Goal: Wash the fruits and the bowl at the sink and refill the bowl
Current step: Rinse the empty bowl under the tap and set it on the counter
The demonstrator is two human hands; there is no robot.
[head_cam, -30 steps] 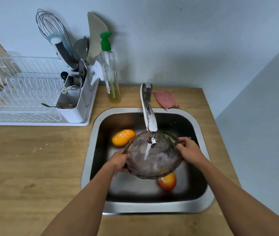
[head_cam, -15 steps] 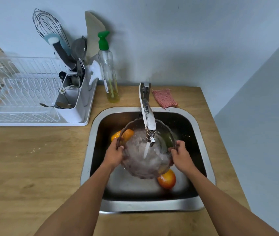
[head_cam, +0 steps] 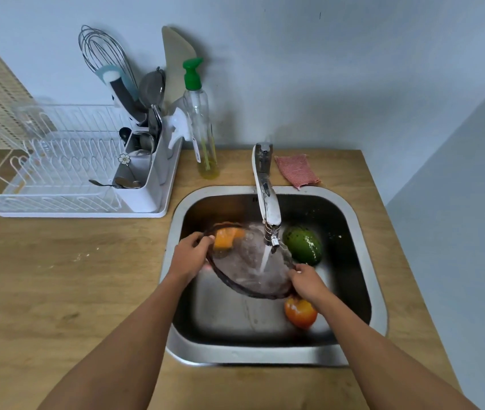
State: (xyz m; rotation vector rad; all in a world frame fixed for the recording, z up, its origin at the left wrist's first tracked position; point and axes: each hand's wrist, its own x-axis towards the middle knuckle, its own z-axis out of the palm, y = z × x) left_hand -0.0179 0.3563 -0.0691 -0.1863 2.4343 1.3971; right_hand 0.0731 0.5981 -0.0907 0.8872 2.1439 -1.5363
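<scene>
A dark see-through glass bowl [head_cam: 245,266] hangs tilted over the steel sink [head_cam: 365,255], under the water running from the tap [head_cam: 268,202]. My left hand [head_cam: 189,254] grips its upper left rim and my right hand [head_cam: 308,281] grips its lower right rim. An orange fruit [head_cam: 226,236] shows through the bowl's far left side. A green fruit [head_cam: 303,245] lies in the sink to the right of the tap. A red-orange fruit [head_cam: 300,313] lies near the sink's front, partly under my right wrist.
A white dish rack [head_cam: 57,173] with a cutlery holder stands on the wooden counter at the left. A soap bottle [head_cam: 202,128] with a green pump and a pink cloth [head_cam: 296,170] sit behind the sink. A wall closes the right side.
The bowl has turned and shifted left under the stream: my left hand went up and back, my right hand came down toward the front. The green fruit is now uncovered.
</scene>
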